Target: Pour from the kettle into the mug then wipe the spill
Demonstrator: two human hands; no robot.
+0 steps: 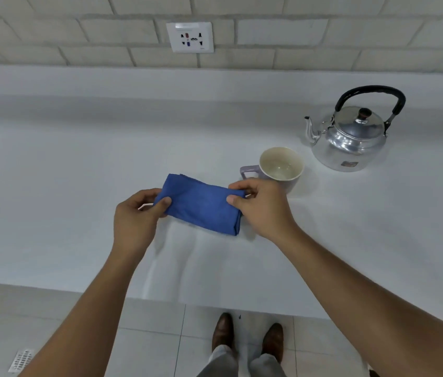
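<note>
A folded blue cloth (201, 204) is held over the white counter (79, 186) between both hands. My left hand (136, 216) pinches its left end and my right hand (261, 208) pinches its right end. Just behind my right hand stands a lilac mug (280, 168) with a cream inside, its handle pointing left; there looks to be a little liquid at its bottom. A shiny metal kettle (350, 140) with a black handle sits at the back right, spout towards the left, lid on.
A wall socket (191, 37) is set in the brick wall behind the counter. The counter's front edge runs just above my shoes on the tiled floor. A floor drain (21, 360) lies at the lower left.
</note>
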